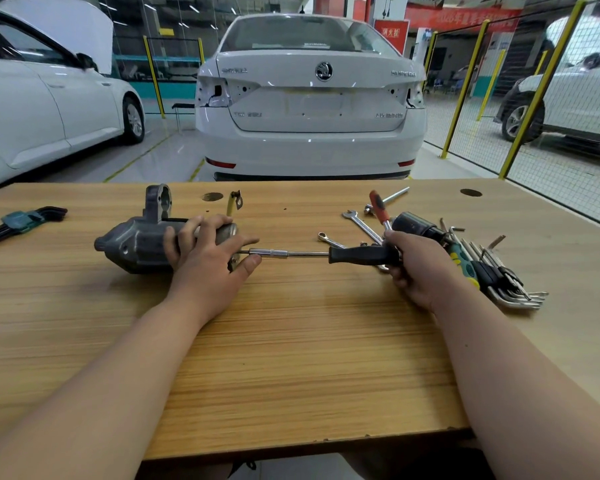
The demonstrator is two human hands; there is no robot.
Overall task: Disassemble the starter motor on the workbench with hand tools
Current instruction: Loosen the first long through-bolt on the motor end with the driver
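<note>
The grey starter motor (136, 242) lies on its side on the wooden workbench (291, 358), nose to the left. My left hand (210, 259) grips its right end, fingers curled over the housing and thumb beside the tool shaft. My right hand (414, 265) grips the black handle of a socket driver (357, 255). Its chrome shaft runs level to the left and meets the motor's end face under my left hand. The tip is hidden.
Loose spanners (361, 225), a red-handled ratchet (378, 206), a black cylindrical part (414, 225) and a set of hex keys (503, 282) lie at the right. Another hex key set (25, 221) lies at the far left. A small bracket (234, 200) sits behind the motor. A white car (309, 98) stands beyond the bench.
</note>
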